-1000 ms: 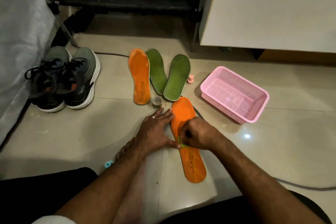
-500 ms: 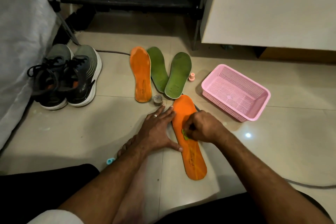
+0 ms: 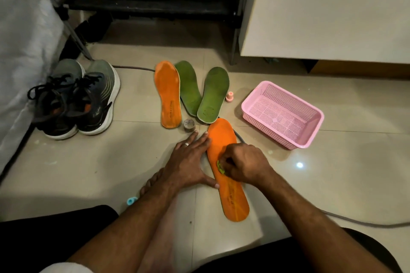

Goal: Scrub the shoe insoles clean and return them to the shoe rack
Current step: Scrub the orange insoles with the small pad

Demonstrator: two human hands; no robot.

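**Scrubbing the near orange insole on the floor**

We are working on the near orange insole (image 3: 228, 168), which is lying flat on the floor tiles (image 3: 133, 162) in front of our knees. Our right hand (image 3: 241, 165) is clenching its grip on a small green scrubber (image 3: 220, 166), possibly a brush, though most of it is hidden under the fingers. Our left hand (image 3: 189, 162) is lying flat with released, straight fingers along the insole's left edge, bracing it.

We are judging the risk this way: the tiles are looking glossy, so a hard stroke could be sliding the insole out from under the bracing hand, or knocking the small round tin (image 3: 189, 125) just beyond the fingertips.

We are counting four insoles: two orange, the far orange insole (image 3: 168, 95) included, and two green insoles (image 3: 200, 93). We are also counting two sneakers (image 3: 75, 99) and one pink basket (image 3: 284, 115).
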